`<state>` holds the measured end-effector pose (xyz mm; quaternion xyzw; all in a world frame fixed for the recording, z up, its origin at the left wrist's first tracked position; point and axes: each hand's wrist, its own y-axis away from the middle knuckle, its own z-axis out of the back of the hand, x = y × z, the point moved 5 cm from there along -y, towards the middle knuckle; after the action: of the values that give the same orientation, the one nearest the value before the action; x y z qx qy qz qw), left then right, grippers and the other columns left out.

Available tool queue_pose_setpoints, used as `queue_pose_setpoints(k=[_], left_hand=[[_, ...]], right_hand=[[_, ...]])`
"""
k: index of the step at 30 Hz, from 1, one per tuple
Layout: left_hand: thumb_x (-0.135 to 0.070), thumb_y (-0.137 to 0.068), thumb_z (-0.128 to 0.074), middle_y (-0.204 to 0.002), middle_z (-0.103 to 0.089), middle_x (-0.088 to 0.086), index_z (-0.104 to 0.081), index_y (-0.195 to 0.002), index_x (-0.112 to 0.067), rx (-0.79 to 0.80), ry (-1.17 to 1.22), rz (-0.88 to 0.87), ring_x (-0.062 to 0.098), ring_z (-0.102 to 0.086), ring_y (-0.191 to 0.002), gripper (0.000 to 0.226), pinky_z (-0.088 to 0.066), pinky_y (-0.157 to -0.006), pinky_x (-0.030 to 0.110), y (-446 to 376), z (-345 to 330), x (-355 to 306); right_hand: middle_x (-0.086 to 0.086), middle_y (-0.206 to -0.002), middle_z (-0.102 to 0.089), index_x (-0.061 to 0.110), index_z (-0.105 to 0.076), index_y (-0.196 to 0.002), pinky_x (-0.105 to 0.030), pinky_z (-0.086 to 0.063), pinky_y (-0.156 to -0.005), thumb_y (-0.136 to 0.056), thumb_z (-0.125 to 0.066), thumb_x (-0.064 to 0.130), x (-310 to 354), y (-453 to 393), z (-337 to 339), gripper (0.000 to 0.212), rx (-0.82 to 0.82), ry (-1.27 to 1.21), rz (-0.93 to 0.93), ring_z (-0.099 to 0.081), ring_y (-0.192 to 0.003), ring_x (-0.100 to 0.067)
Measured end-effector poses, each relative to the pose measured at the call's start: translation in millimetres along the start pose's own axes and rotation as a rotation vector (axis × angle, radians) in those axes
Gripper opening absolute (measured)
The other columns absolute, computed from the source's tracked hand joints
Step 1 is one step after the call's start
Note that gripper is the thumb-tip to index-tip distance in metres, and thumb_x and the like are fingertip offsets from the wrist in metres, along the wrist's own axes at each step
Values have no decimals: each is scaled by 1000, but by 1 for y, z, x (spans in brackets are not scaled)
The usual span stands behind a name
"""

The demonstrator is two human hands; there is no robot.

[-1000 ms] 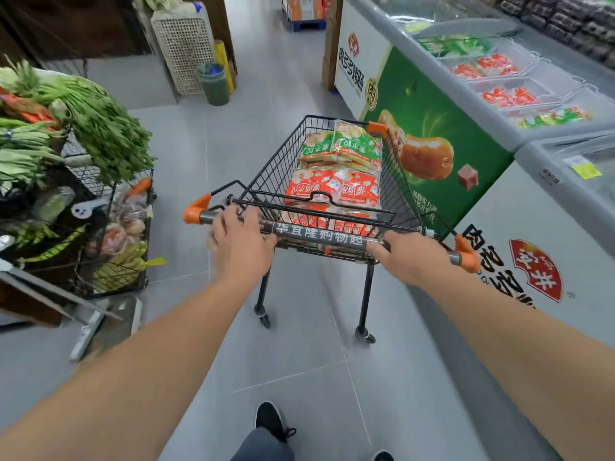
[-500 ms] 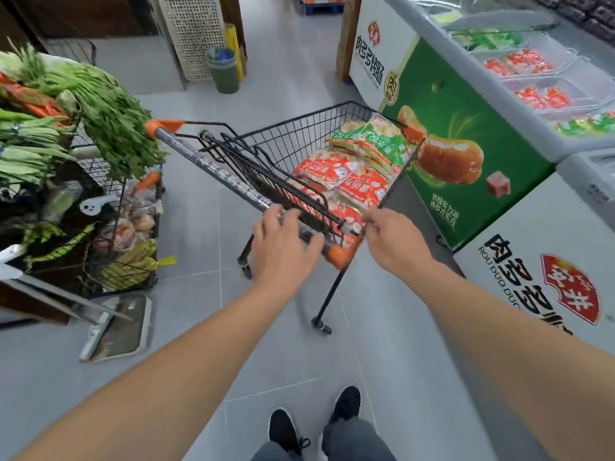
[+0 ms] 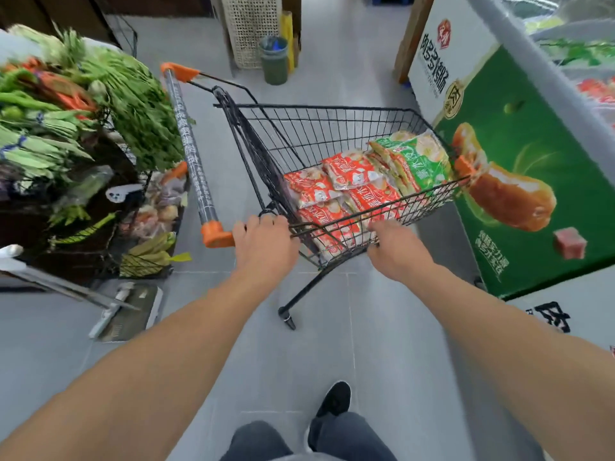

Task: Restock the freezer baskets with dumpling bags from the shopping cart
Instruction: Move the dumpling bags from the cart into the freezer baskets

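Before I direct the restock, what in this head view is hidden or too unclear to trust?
- Freezer baskets: cut off by the right edge and blurred; fill level unreadable.
- Dumpling bags: lower layers hidden under top bags; count unknown.
- Right hand fingertips: hidden behind the cart rim.
- Bag print: too blurred.

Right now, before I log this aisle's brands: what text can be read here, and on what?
"肉多多", followed by characters too blurred to read: white freezer panel.
red logo above it: too blurred to read.
Small white print low on the green freezer panel: too small to read.
Print along the cart handle: blurred.
Print on the dumpling bags: blurred.
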<state>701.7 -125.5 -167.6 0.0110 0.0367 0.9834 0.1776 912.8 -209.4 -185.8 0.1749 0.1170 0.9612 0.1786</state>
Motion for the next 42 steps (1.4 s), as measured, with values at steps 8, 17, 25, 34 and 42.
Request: queue_pose_setpoints(k=[8,17,25,34,42], left_hand=[[-47,-93,-50,-97,-68,-2,-65,-98,-26,-119,55,84,26,-55,-103,26,-24,-94,46,-72,3,51],[-37,-90,-58,-78,-64,-5,-61,-79,-26,-222,78,32,27,-53,-93,15,-25,-95,47,-172,3,102],[-7,-75,-54,-118,-60,4,-67,-103,-21,-313,164,-89,31,-48,-118,34,-21,-110,48,-275,4,86],[-30,-97,-49,-157,-29,3,-27,-151,-27,174,137,-435,29,-14,-149,58,-6,-121,53,-364,-62,-47],[-37,-100,-38,-121,-61,-2,-55,-126,-31,355,91,-521,26,-48,-123,31,-15,-114,57,-453,-100,-139]], right_hand=[[-9,-152,-37,15,-35,-150,-44,-38,-110,-95,-47,16,17,-90,-1,57,74,56,80,-38,-136,-34],[-5,-166,-10,19,-9,-158,-48,-17,-122,-99,-43,26,43,-213,-25,68,254,175,73,-11,-151,-33],[-7,-163,-18,19,-12,-157,-46,-22,-120,-95,-53,26,70,-288,-26,75,258,92,23,-16,-149,-33],[-14,-159,-29,15,-20,-156,-43,-24,-120,-94,-52,23,-43,-354,3,71,254,51,-209,-25,-146,-34],[-12,-151,-43,14,-42,-147,-43,-36,-112,-99,-42,28,-153,-400,14,50,316,-2,-356,-40,-137,-33]])
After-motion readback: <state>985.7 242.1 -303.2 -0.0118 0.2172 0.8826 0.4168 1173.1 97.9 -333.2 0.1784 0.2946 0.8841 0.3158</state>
